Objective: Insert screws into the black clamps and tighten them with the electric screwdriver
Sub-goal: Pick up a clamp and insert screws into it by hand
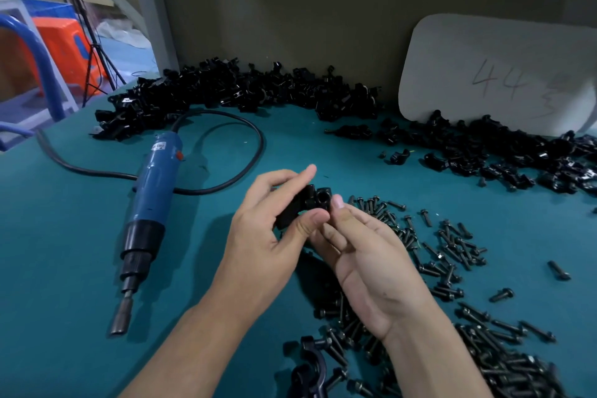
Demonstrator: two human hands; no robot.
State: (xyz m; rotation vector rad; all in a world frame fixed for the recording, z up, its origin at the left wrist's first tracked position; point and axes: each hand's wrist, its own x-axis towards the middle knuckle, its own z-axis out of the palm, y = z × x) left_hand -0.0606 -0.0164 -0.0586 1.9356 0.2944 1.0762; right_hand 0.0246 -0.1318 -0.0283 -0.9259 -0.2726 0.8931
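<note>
Two hands hold one clamp (302,207) at centre — L hand (268,236) pinches it, R hand (365,255) grips its hole end, thumb on top — screws (452,249) lie just right, nearest R hand; screwdriver (151,191) left.

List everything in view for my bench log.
held clamp: one, black, between both hands.
clamp heaps: two, black, along the back wall, left and right.
screws: many, black, right of the hands.
electric screwdriver: one, blue and black, lying left on the mat.
cable: one, black, looped behind the screwdriver.
card: one, white, leaning at back right.
mat: one, teal, covering the table.
left hand: pinches the held clamp.
right hand: thumb on the held clamp, fingers curled beneath.
</note>
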